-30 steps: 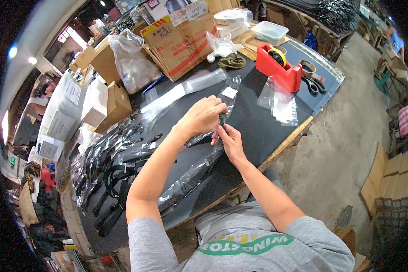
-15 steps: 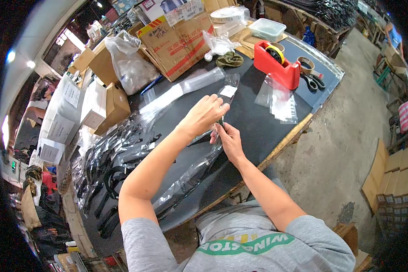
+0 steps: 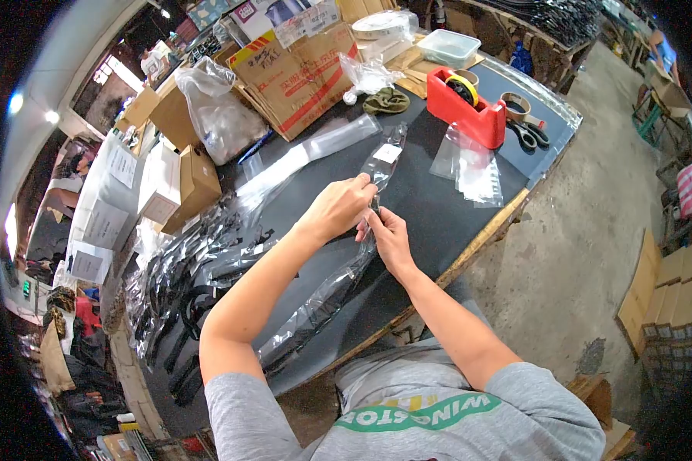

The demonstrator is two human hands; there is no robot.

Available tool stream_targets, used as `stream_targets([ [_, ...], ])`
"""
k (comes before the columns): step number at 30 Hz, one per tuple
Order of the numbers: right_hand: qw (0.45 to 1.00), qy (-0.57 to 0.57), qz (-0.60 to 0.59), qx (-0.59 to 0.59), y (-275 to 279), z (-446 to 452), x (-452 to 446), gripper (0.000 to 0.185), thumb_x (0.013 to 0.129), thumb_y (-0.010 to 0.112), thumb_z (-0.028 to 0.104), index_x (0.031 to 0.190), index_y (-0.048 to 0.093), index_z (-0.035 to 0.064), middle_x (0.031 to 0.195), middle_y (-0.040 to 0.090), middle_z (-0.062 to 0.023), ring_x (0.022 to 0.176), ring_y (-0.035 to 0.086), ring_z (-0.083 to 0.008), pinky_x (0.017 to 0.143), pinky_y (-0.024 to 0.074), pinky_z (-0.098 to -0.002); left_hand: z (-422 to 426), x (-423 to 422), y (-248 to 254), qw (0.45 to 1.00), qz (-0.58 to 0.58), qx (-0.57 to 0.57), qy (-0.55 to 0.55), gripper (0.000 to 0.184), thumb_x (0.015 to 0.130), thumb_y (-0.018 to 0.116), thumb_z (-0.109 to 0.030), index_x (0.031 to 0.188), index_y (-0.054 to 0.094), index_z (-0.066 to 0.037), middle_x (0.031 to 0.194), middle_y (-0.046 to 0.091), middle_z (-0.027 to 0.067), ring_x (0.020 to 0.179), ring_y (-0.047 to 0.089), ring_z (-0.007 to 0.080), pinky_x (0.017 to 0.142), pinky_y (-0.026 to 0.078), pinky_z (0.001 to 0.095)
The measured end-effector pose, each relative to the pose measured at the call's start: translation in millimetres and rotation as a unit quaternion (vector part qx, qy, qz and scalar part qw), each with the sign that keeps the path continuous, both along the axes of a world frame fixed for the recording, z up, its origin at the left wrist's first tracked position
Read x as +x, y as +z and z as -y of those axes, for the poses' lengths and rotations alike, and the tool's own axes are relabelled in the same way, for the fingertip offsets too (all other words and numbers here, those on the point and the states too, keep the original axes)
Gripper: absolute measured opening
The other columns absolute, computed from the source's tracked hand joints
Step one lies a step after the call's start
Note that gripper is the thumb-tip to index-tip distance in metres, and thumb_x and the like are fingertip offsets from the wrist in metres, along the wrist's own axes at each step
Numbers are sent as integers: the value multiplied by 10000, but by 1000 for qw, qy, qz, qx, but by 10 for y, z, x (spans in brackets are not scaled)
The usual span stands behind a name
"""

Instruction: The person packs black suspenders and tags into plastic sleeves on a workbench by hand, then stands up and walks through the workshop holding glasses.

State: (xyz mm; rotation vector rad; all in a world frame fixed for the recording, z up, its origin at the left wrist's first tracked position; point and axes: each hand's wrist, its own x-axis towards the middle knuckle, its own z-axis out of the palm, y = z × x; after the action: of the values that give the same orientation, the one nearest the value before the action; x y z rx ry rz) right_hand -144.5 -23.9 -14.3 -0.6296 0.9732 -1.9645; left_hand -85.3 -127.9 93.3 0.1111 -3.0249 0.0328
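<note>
A long clear plastic sleeve (image 3: 309, 313) with something dark inside runs across the table toward my hands. My left hand (image 3: 342, 206) pinches its upper part, just below a white label (image 3: 387, 154). Right beside it, my right hand (image 3: 392, 240) has its fingers closed around the sleeve and a dark end in it. The fingers partly hide what lies between the two hands. To the left is a pile of black items in clear plastic (image 3: 200, 276).
Beyond my hands are flat clear sleeves (image 3: 307, 154), a red tape dispenser (image 3: 465, 107), small clear bags (image 3: 477, 173), scissors (image 3: 529, 137) and a tape roll (image 3: 515, 106). Cardboard boxes (image 3: 300, 84) and a filled plastic bag (image 3: 217, 115) stand at the back. The table's wooden edge (image 3: 484, 232) is at right.
My left hand has moved slightly down and left, closer to my right hand, uncovering more of the sleeve below the label. The right hand stays nearly in place.
</note>
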Motion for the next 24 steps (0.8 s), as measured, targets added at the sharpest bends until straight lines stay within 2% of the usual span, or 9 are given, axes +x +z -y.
stream_targets([
  [2, 1000, -9, 3, -14, -34, 25, 4, 236, 940, 526, 213, 819, 565, 14, 693, 589, -41, 563, 571, -112, 533, 435, -235, -7, -12, -10, 997, -70, 16, -29, 418, 616, 669, -84, 1018, 603, 7, 910, 562, 129, 876, 581, 279, 752, 497, 357],
  [3, 1000, -10, 4, -13, -31, 22, 5, 236, 940, 526, 213, 819, 565, 14, 693, 589, -41, 563, 571, -112, 533, 435, -235, -12, -18, -1, 997, -69, 17, -30, 418, 616, 669, -84, 1018, 603, 7, 910, 562, 129, 876, 581, 279, 752, 497, 357],
  [5, 1000, -10, 0, -7, -13, 17, 4, 239, 943, 519, 206, 800, 556, 18, 689, 588, -42, 562, 570, -112, 532, 433, -238, -9, -36, 25, 995, -77, -41, -42, 439, 589, 668, -88, 1013, 606, 7, 903, 558, 108, 906, 539, 267, 815, 463, 353],
  [9, 1000, -10, -8, 11, 5, 13, 9, 246, 948, 512, 205, 788, 546, 21, 685, 586, -44, 559, 568, -110, 530, 432, -239, 11, -72, 8, 991, -103, -71, -47, 422, 591, 660, -92, 1002, 612, -13, 883, 552, 93, 899, 528, 262, 818, 448, 355],
  [11, 1000, -5, 6, -26, -26, 19, 9, 252, 951, 507, 206, 781, 540, 22, 681, 585, -45, 554, 567, -113, 527, 431, -241, -14, -92, 6, 986, -115, -106, -60, 352, 590, 657, -129, 921, 590, -31, 896, 544, 95, 892, 531, 245, 781, 446, 328],
  [14, 999, -3, 2, -38, -58, 26, 8, 243, 954, 504, 205, 803, 544, 18, 686, 582, -44, 556, 562, -112, 527, 432, -242, 2, -94, -45, 988, -111, -63, -87, 363, 596, 654, -148, 940, 604, -41, 872, 535, 78, 854, 534, 256, 775, 454, 348],
  [21, 998, -8, -5, -57, -83, 31, 5, 220, 957, 497, 191, 845, 551, 10, 698, 574, -40, 562, 543, -106, 531, 438, -240, -10, -98, -49, 986, -74, -73, -130, 289, 609, 651, -155, 874, 579, -63, 882, 532, 74, 843, 540, 244, 745, 456, 337],
  [24, 999, -2, -14, -48, -89, 20, 6, 237, 947, 526, 234, 882, 578, 13, 720, 574, -27, 596, 540, -94, 571, 434, -232, 10, -45, -33, 981, -86, -82, -151, 283, 625, 652, -155, 883, 577, -66, 888, 532, 74, 856, 543, 242, 744, 454, 339],
])
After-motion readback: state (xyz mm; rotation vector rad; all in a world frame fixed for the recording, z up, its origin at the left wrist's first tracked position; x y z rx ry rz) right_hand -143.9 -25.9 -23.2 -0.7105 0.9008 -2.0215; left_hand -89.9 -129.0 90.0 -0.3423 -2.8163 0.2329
